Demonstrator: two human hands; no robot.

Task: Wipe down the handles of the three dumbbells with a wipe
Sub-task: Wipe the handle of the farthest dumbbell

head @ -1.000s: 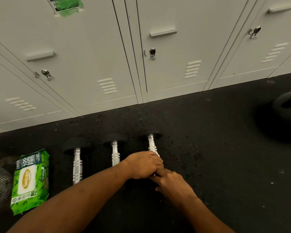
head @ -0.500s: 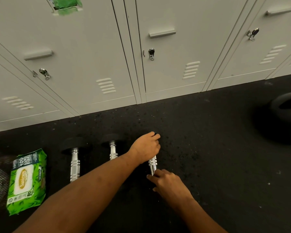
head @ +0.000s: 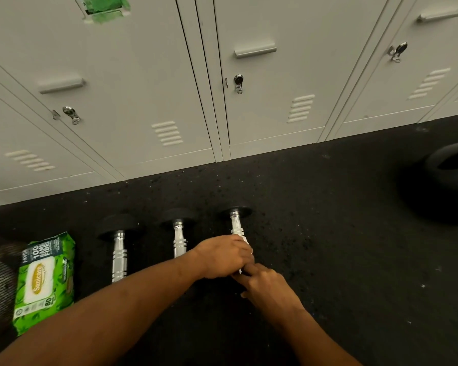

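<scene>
Since the dumbbells are lying side by side on the floor [head: 328, 233], handles pointing at the lockers [head: 143, 75], I'm just working along the row without lifting anything. Right now my left hand [head: 224, 256] is curling round the handle of the right dumbbell [head: 236, 223]. The wipe [head: 246, 240] is trapped between palm and steel, and only a white scrap is poking out past my knuckles on the far side. Wrapping the whole fist round like that is getting the cloth onto all sides of the handle at once, grooves included, I reckon.

My right hand [head: 267, 289] is sitting at the near end of the same dumbbell, touching the left hand. It's probably pinning the thing so it isn't rolling or sliding while I'm rubbing. Honestly I can't tell whether it's gripping the near head or only pressing on it, since that end is hiding under both hands.

The middle dumbbell [head: 179, 239] and left dumbbell [head: 119, 257] are lying just beside, no hand on them, and whether they're done isn't showing. The pack [head: 44, 281] is lying out past the left dumbbell, handy for grabbing a fresh sheet. Main risk, I'm guessing, is the wipe bunching up and skipping the far stretch of the handle.
</scene>
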